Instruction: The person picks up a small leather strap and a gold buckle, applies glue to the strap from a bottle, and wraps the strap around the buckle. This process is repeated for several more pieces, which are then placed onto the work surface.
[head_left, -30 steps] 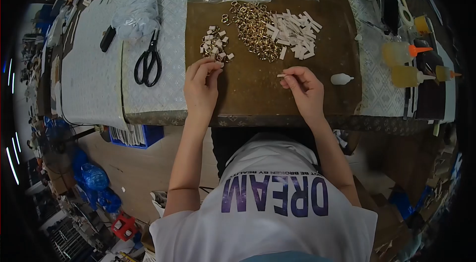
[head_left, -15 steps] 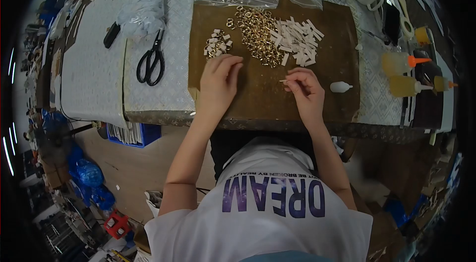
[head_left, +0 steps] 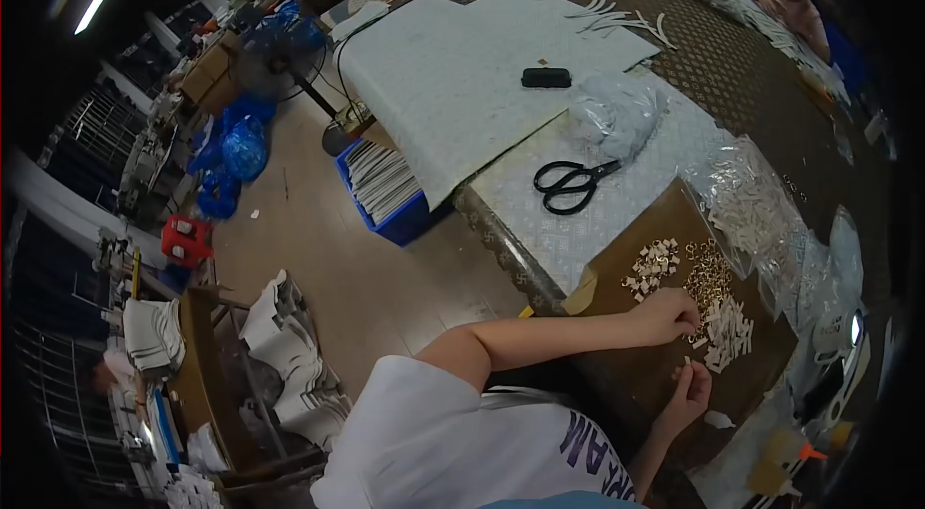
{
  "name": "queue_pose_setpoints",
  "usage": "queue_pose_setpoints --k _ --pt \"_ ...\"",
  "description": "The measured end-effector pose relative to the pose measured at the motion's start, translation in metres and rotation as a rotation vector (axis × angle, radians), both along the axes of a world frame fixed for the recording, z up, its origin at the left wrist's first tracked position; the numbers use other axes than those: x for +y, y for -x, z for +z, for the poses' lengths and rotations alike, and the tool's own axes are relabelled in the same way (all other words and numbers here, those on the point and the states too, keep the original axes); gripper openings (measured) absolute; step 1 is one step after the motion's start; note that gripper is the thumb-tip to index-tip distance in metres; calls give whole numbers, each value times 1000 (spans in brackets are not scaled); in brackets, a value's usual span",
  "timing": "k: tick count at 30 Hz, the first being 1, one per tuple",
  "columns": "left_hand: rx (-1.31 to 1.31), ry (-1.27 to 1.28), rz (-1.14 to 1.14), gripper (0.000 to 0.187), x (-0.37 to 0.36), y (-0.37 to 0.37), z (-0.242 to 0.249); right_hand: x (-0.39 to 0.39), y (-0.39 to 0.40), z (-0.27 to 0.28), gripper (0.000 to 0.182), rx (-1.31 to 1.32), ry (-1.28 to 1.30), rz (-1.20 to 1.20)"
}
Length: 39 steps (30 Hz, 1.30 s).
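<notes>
A: Head view. Where are the hands and the pieces?

B: The left hand is at the lower edge of the heap of gold rings, beside the heap of loose strips. Its fingertips curl close together; whether they enclose a ring, one cannot tell. The right hand, nearer the body, has its grip clamped on a pale strip above the brown mat. A smaller pile of strip-and-ring pieces lies beyond the left wrist.

A: How is the step best performed?

B: It appears to be the taking of one ring. Tangled rings may come up together, so a light pinch on an outlying one seems best. The strip is best kept still, its end projecting past the fingertips.

A: What differs from the earlier frame?

B: Half a second ago, the left hand lay between the smaller pile and the rings; it has since shifted toward the strips. The right grip remains pinched. The view has swung leftward, admitting a fan and more of the tabletop.
</notes>
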<state>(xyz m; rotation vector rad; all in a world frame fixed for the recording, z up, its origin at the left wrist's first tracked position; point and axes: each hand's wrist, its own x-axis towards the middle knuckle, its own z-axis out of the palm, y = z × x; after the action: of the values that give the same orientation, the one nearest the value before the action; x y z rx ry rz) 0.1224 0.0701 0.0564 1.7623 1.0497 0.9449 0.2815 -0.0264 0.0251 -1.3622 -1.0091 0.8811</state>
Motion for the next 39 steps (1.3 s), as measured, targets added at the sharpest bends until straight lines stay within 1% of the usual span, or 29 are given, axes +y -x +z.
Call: queue_pose_setpoints --k 2,4,5,6,9,13,15,18,21,24,27,30,32,36,39 --pt "-229 113 -38 13 -13 -2 2 -1 2 1 10 -7 13 -24" --pt "-427 337 -68 11 -29 -6 1 -4 4 7 10 -20 54 -57" --pt "-527 450 -85 11 -33 -6 1 -5 5 9 11 6 62 -28" --pt "-510 501 -152 9 -34 -3 2 -6 6 11 11 30 70 0" --pt "-513 464 -129 10 -40 -5 -5 -12 11 25 12 42 94 73" --pt "-519 552 -190 13 -41 -2 -3 -16 6 23 12 57 149 83" --pt "-518 583 -229 15 -43 -2 -4 -18 -1 16 12 168 192 90" --pt "-672 785 -296 18 -45 -2 -4 -18 -6 12 11 378 253 73" --pt "-833 1007 -364 20 -48 3 0 -18 -7 19 10 467 260 85" --pt "-815 998 -408 20 -52 7 6 -19 -5 24 9 493 251 106" --pt "-787 968 -402 19 -54 7 8 -20 -4 26 9 497 241 126" --pt "-693 840 -398 18 -56 7 13 -22 -6 29 8 497 236 135" --pt "-651 803 -398 18 -57 6 16 -24 -7 30 8 492 230 141" --pt "-629 777 -407 19 -59 9 23 -29 -9 29 8 421 205 160" --pt "-601 754 -423 19 -59 13 27 -31 -5 36 8 287 129 207"
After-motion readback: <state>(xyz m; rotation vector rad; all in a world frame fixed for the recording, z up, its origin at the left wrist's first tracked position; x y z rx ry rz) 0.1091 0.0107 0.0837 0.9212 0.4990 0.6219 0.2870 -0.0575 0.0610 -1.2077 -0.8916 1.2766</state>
